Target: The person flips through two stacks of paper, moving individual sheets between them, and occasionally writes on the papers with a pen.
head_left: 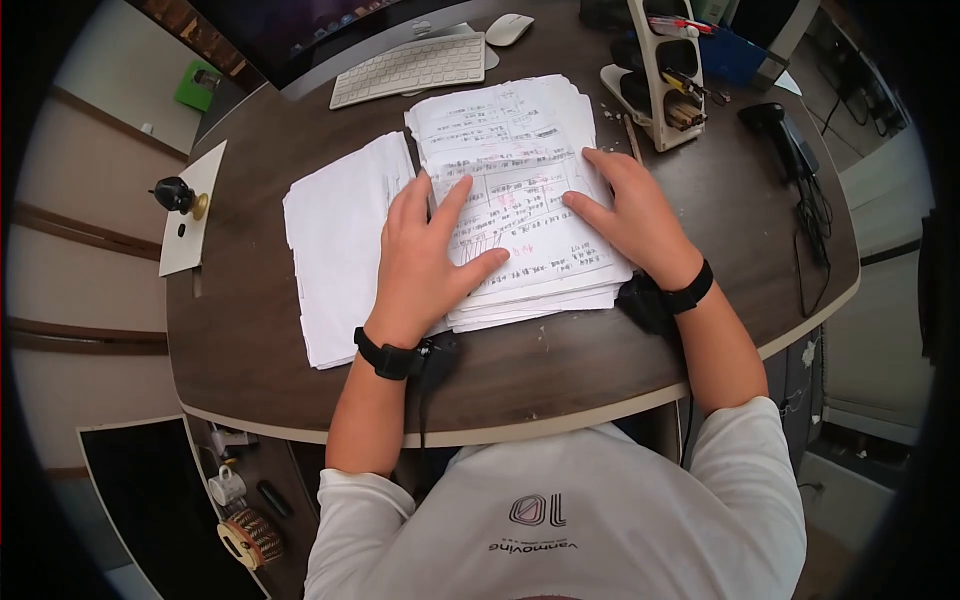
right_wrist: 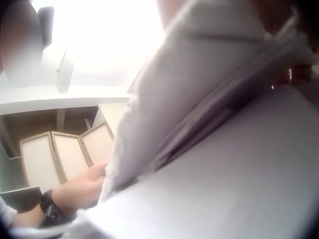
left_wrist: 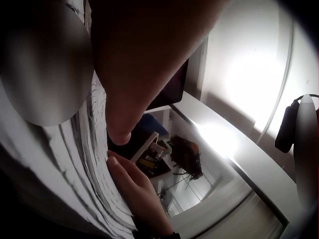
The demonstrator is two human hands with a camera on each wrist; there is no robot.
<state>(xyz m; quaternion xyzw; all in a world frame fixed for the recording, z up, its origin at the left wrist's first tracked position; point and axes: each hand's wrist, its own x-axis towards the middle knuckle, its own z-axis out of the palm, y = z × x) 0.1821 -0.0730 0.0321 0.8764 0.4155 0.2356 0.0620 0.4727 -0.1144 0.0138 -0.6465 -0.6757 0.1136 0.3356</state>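
Both hands lie flat, fingers spread, on a thick stack [head_left: 520, 190] of handwritten forms at the middle of the round table [head_left: 240, 340]. The left hand [head_left: 425, 255] presses its 9 o'clock edge, the right hand [head_left: 630, 205] its 3 o'clock edge. The sheets are ragged-edged, marked in red and black. A blank pile [head_left: 335, 260] adjoins at 9 o'clock; a keyboard [head_left: 408, 68] sits at 12. The writing is illegible.
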